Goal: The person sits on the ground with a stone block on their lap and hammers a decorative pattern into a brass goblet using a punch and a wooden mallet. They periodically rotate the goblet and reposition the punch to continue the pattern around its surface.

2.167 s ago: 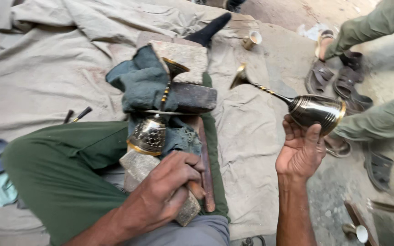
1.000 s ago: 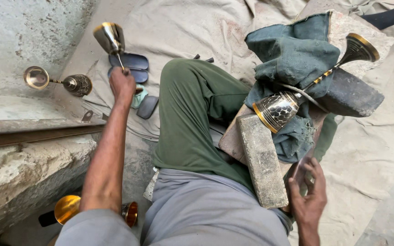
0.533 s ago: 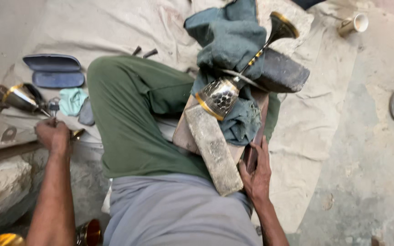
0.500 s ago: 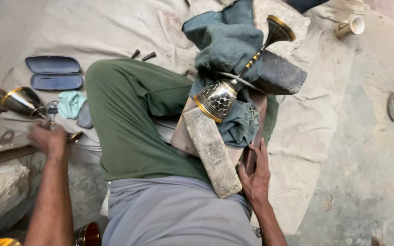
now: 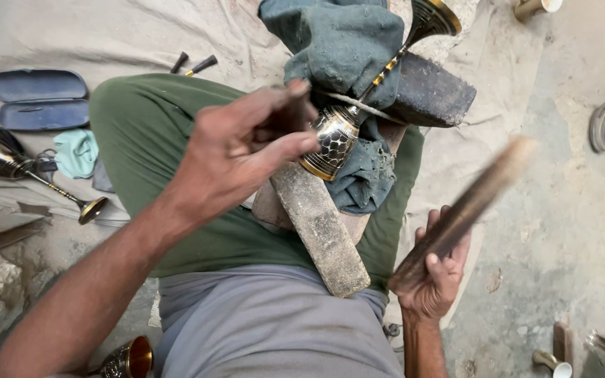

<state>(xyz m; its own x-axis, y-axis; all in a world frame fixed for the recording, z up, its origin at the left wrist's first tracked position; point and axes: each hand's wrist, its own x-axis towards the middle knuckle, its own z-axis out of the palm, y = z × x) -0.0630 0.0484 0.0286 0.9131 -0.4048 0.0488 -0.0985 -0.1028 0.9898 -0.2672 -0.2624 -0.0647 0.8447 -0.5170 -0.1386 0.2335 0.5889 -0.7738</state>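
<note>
Goblet (image 5: 337, 136) upper centre, bowl against cloth (image 5: 337, 42), wedged by dark block (image 5: 432, 91) | long axis up-right, foot at top | left hand (image 5: 246, 150) nearer, grip pinched narrow just left of bowl | right hand (image 5: 432, 283) grips blurred stick (image 5: 467, 206), lower right | brass, dark scale-patterned bowl.

A goblet (image 5: 337, 133) lies on cloth (image 5: 358, 175) over the lap, a second goblet (image 5: 8, 157) far left.

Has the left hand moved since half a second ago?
Yes. The left hand has left the goblet lying by the spectacle case and swung right to the clamped goblet.
</note>
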